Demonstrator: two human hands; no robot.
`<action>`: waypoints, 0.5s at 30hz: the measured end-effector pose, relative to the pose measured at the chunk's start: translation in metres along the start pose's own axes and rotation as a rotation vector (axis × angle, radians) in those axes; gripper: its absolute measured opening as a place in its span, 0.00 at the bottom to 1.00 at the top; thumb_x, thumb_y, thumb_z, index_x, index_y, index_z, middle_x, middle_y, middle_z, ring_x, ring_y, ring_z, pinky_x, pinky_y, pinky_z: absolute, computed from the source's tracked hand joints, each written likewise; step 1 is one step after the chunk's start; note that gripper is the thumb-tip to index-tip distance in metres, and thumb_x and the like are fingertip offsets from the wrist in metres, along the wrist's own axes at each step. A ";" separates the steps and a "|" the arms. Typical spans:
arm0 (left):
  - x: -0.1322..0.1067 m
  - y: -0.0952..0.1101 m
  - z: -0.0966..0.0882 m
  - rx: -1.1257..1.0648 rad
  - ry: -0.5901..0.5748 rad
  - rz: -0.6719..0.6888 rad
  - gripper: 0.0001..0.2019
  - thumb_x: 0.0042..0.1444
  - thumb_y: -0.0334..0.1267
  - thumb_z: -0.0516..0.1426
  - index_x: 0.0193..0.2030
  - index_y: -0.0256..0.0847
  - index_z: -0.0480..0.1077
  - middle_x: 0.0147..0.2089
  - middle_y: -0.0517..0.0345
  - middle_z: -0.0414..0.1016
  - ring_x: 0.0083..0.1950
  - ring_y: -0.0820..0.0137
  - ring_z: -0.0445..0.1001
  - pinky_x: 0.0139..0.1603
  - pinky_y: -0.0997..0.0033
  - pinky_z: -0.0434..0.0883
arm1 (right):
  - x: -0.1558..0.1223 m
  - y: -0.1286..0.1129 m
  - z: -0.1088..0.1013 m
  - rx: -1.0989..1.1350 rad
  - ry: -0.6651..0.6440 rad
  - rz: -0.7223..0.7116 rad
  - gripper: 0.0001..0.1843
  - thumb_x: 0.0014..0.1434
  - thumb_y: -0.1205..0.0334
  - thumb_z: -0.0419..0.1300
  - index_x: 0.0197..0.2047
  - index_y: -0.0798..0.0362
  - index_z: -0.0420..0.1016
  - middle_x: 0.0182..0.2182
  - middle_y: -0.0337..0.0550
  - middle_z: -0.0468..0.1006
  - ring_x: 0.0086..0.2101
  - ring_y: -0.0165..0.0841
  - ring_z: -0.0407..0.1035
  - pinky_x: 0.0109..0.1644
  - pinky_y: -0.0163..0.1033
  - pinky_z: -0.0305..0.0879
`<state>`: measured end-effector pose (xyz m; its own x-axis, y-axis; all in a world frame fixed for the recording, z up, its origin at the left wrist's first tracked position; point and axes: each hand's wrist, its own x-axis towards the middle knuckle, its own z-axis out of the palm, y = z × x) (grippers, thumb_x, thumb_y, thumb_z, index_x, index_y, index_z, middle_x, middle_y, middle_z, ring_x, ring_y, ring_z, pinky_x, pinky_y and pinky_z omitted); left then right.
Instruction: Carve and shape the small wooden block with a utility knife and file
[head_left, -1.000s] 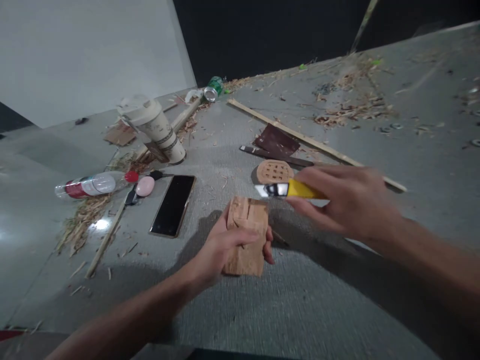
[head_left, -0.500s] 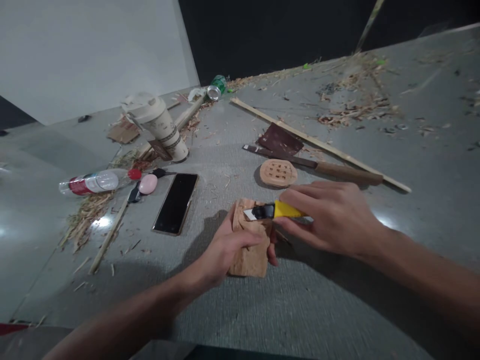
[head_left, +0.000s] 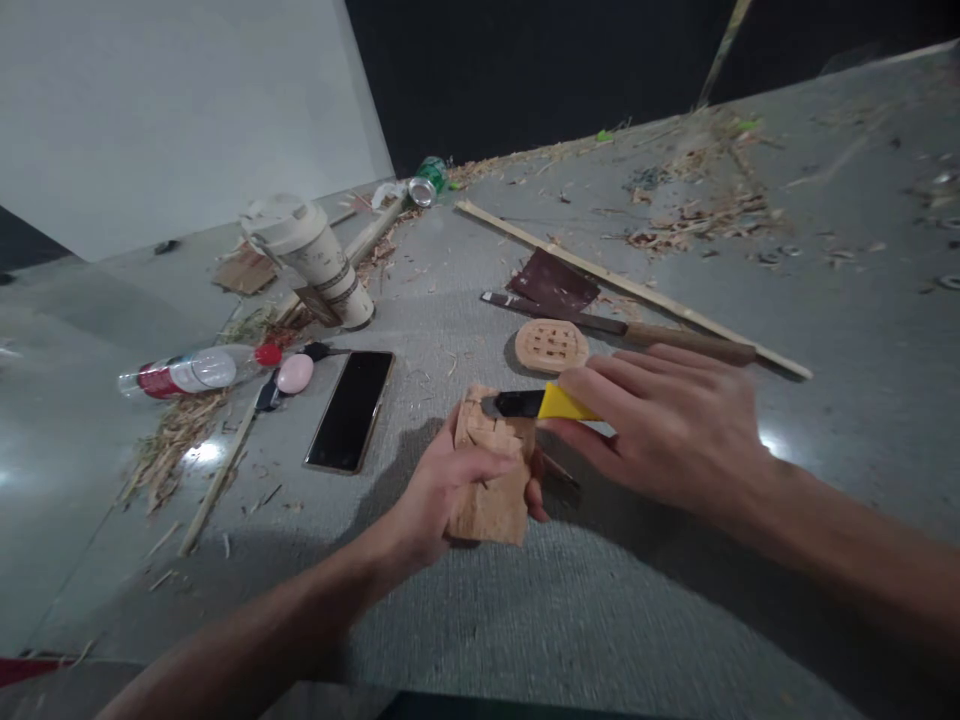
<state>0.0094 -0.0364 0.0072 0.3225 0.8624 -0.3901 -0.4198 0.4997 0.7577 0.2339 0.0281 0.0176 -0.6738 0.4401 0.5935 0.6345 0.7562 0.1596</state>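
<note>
- Head view: the left hand (head_left: 442,495) is clasping a carved wooden block (head_left: 491,505), which is standing on the grey mat (head_left: 600,600).
- The right hand (head_left: 667,425) is pinching a yellow utility knife (head_left: 540,404), whose tip is lying over the block's top edge.
- A smartphone (head_left: 349,410) is lying just left of the block.

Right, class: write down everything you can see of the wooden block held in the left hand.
The wooden block is a pale tan, roughly rectangular chunk of bare wood. Crossing cuts score its upper end into small squares. It stands on end, slightly tilted, its base seemingly on the grey floor. The left hand wraps it, thumb across the front. The dark tip of the yellow knife, held in the right hand, meets its top edge.
</note>
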 end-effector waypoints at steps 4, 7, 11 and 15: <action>-0.006 -0.017 0.001 0.002 -0.128 -0.081 0.28 0.50 0.33 0.70 0.54 0.43 0.62 0.38 0.57 0.81 0.32 0.67 0.81 0.37 0.63 0.81 | -0.004 0.029 -0.003 0.024 0.037 0.237 0.16 0.77 0.49 0.60 0.41 0.51 0.76 0.28 0.40 0.78 0.23 0.31 0.66 0.26 0.40 0.52; -0.008 -0.027 0.002 0.004 -0.214 -0.155 0.30 0.53 0.34 0.70 0.56 0.46 0.59 0.40 0.58 0.82 0.33 0.67 0.82 0.39 0.64 0.80 | -0.007 0.053 -0.006 -0.019 0.063 0.457 0.20 0.77 0.43 0.57 0.37 0.47 0.74 0.22 0.40 0.71 0.21 0.32 0.58 0.27 0.43 0.52; -0.003 -0.019 0.002 0.043 -0.061 -0.043 0.30 0.54 0.31 0.69 0.57 0.45 0.57 0.40 0.58 0.82 0.33 0.66 0.82 0.38 0.63 0.80 | -0.009 0.058 -0.002 0.073 -0.023 0.401 0.23 0.77 0.41 0.54 0.37 0.47 0.74 0.20 0.38 0.69 0.19 0.31 0.57 0.26 0.42 0.50; -0.001 -0.009 0.001 0.115 0.082 0.103 0.27 0.56 0.35 0.68 0.57 0.40 0.60 0.40 0.56 0.82 0.35 0.64 0.82 0.40 0.60 0.80 | -0.009 0.038 0.004 0.169 -0.047 0.152 0.23 0.77 0.44 0.55 0.36 0.52 0.73 0.23 0.39 0.74 0.20 0.30 0.63 0.26 0.37 0.50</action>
<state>0.0136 -0.0413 0.0011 0.2103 0.9145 -0.3457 -0.3459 0.4003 0.8486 0.2624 0.0554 0.0151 -0.5950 0.5739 0.5627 0.6603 0.7482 -0.0650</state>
